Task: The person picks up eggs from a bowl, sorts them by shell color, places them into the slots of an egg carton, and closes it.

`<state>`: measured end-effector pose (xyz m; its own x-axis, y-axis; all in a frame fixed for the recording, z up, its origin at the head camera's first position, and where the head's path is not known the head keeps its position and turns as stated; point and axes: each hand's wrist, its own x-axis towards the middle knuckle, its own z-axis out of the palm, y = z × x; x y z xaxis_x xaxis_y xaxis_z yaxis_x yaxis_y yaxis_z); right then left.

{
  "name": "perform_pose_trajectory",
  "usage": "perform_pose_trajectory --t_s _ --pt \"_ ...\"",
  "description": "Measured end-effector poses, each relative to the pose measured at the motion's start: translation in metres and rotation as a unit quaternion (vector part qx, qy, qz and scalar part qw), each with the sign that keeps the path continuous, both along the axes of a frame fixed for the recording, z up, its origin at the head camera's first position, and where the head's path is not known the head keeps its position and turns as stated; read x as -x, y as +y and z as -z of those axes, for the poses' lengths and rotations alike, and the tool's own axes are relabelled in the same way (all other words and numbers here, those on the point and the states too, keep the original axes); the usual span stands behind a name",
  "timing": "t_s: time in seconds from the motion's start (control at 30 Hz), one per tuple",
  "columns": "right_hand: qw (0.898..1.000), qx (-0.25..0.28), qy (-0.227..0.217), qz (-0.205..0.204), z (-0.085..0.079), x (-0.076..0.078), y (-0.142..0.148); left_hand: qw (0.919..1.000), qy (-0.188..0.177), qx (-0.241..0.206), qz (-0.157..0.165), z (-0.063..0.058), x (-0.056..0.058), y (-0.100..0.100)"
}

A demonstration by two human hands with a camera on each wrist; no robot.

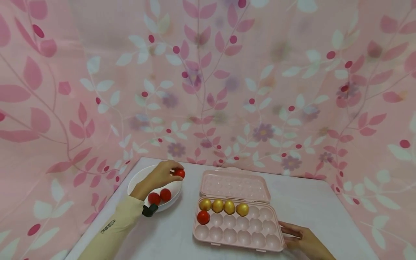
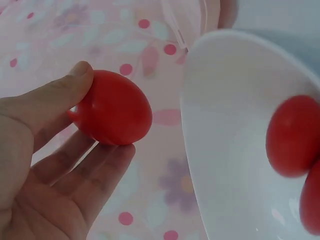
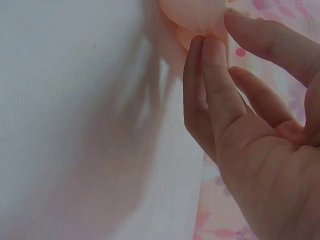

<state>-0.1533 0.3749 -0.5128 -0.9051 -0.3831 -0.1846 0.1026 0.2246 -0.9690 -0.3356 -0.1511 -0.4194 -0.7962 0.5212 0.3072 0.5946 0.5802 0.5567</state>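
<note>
In the head view, my left hand (image 1: 164, 172) is over the far right rim of a white bowl (image 1: 134, 180). Thumb and fingers pinch a glossy red egg (image 2: 117, 107), seen clearly in the left wrist view. Two more red eggs (image 1: 154, 198) lie inside the bowl. To the right stands a pink egg carton (image 1: 230, 236) with its lid (image 1: 235, 184) folded back. Several gold eggs (image 1: 229, 207) fill part of its far row, and one red egg (image 1: 203, 217) occupies the left cup of the middle row. My right hand (image 1: 302, 238) holds the carton's right edge between thumb and fingertips.
A white-covered table (image 1: 172, 234) bears the bowl and carton. Pink floral cloth (image 1: 208, 90) hangs behind and along both sides. A dark strap (image 1: 150, 210) circles the left wrist.
</note>
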Motion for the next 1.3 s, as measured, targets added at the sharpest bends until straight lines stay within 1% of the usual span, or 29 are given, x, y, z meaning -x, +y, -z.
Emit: perform_pose_trajectory --t_s 0.07,0.13,0.27,0.43,0.53,0.7,0.9,1.0,1.17,1.23,1.3 --pt "1.0 0.003 0.0 -0.001 0.001 0.0 0.0 0.9998 0.013 -0.01 0.008 0.002 -0.005 0.004" --pt "1.0 0.003 0.0 0.0 0.002 0.0 0.0 0.9996 0.017 -0.017 0.015 0.004 -0.01 0.01" --pt "1.0 -0.005 -0.003 0.008 0.003 0.001 0.0 0.9989 0.014 -0.032 0.031 0.008 -0.017 0.021" --pt "1.0 -0.015 -0.01 0.016 0.004 0.001 0.001 0.9982 0.011 -0.051 0.03 0.013 -0.023 0.034" --pt "1.0 -0.016 -0.013 0.017 0.005 0.001 0.002 0.9974 0.003 -0.064 0.033 0.016 -0.027 0.042" --pt "1.0 -0.006 -0.012 0.015 0.005 0.001 0.002 0.9967 -0.008 -0.069 0.042 0.025 -0.032 0.056" --pt "1.0 -0.003 -0.004 0.016 0.004 0.0 0.0 0.9934 -0.044 -0.071 0.079 0.039 -0.037 0.07" --pt "1.0 -0.002 -0.002 0.016 0.004 0.0 0.0 0.9925 -0.054 -0.062 0.09 0.043 -0.04 0.075" --pt "1.0 -0.005 0.01 0.014 0.004 0.0 -0.001 0.9897 -0.067 -0.054 0.114 0.044 -0.044 0.08" --pt "1.0 -0.006 0.01 0.013 0.004 -0.001 -0.001 0.9876 -0.071 -0.052 0.13 0.045 -0.047 0.083" --pt "1.0 -0.007 0.007 0.014 0.004 -0.001 -0.001 0.9854 -0.066 -0.045 0.15 0.044 -0.05 0.086"
